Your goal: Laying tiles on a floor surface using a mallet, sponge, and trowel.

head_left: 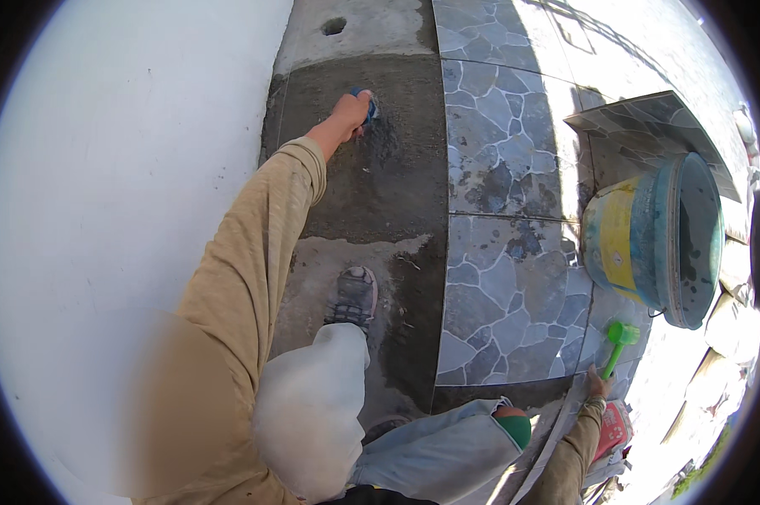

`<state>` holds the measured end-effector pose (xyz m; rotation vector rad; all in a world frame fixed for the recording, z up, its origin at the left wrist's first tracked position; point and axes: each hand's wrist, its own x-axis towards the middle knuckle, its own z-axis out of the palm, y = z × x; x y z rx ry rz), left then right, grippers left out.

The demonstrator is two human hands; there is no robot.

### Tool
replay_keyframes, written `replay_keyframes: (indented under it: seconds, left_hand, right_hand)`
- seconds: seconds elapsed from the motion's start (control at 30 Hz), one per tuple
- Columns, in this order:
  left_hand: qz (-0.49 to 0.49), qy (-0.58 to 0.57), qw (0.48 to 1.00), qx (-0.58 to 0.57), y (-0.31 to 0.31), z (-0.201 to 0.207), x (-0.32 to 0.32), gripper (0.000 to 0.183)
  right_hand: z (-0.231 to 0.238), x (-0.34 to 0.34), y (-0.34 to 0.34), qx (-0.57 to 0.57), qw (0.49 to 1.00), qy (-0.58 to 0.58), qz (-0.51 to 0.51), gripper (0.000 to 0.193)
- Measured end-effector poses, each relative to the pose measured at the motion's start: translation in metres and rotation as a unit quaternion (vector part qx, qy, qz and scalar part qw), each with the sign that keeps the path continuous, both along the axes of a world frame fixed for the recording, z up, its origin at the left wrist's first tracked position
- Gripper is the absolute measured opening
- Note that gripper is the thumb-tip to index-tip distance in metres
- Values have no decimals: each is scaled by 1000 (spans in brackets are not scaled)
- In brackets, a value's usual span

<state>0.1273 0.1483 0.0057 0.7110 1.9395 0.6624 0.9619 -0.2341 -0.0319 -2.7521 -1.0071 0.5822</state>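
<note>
My left hand (353,113) reaches far forward, closed round a small blue object (372,112) whose kind is mostly hidden by the fingers. It is low over a dark, damp mortar strip (372,198), beside a darker smeared patch (386,143). At the lower right, my right hand (599,385) is at the handle end of a bright green mallet (623,334) and beside the pale edge of a long flat piece (557,442). Its fingers barely show, so I cannot tell whether it grips either one.
Stone-patterned tiles (515,286) border the strip on the right; a white wall (136,168) rises on the left. A teal bucket (649,244) stands tilted in view before a loose tile (662,126). A red-and-white bag (614,429) sits behind my right forearm. My shoe (355,295) rests on the strip.
</note>
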Motion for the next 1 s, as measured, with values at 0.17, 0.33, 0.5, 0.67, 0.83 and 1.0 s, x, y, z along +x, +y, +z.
replay_keyframes:
  seconds: [0.17, 0.33, 0.5, 0.67, 0.83, 1.0]
  left_hand:
    - [233, -98, 963, 91, -22, 6, -50, 34]
    - [-65, 22, 994, -86, -97, 27, -79, 26]
    - [-294, 50, 944, -143, -77, 11, -86, 22]
    - [156, 140, 975, 77, -21, -2, -113, 16]
    - [-143, 63, 981, -114, -67, 11, -77, 19]
    - [-371, 80, 919, -104, -63, 3, 16, 39]
  right_hand:
    - [-6, 3, -1, -30, 998, -61, -1, 101]
    - [-7, 5, -4, -21, 994, -108, 23, 99]
    - [-1, 5, -1, -24, 997, -65, 23, 100]
    - [-4, 8, 0, -25, 998, -58, 13, 104]
    - [-10, 10, -5, -30, 996, -79, 3, 108]
    - [-7, 9, -2, -50, 994, -101, -5, 106]
